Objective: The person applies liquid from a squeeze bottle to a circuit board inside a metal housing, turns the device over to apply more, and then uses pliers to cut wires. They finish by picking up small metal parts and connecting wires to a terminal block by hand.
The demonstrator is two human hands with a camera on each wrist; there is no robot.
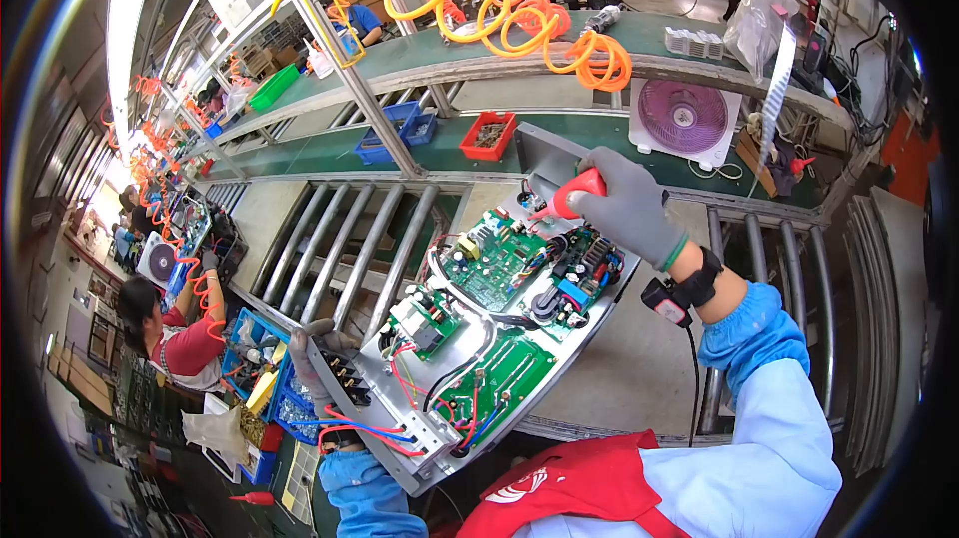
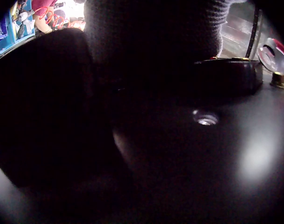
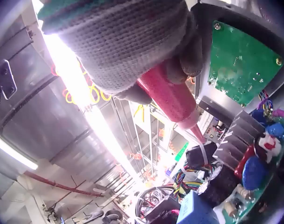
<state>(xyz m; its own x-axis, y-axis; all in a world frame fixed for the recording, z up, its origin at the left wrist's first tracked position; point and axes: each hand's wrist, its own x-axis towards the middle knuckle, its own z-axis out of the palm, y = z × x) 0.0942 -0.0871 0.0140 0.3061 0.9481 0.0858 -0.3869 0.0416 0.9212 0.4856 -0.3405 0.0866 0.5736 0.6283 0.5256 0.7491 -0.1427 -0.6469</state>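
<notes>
My gloved right hand (image 1: 629, 208) grips a red squeeze bottle (image 1: 577, 194) tilted nozzle-down over the far end of an open metal chassis (image 1: 571, 350). In the right wrist view, the clear tip of the bottle (image 3: 172, 98) points among wires and parts beside a finned heat sink (image 3: 237, 140). Green circuit boards (image 1: 489, 263) and red, blue and black wires fill the chassis. At its near left end, my gloved left hand (image 1: 318, 363) holds the dark end panel (image 1: 350, 408), fingers over its edge near a black terminal block (image 1: 345, 378). The left wrist view is mostly dark.
The chassis lies over a roller conveyor (image 1: 345, 248). Blue bins of small parts (image 1: 298, 408) stand at left, with another red bottle (image 1: 252, 498) below. A red bin (image 1: 487, 136) and purple fan (image 1: 684, 116) sit on the shelf behind. Orange coiled hoses (image 1: 599, 63) hang overhead.
</notes>
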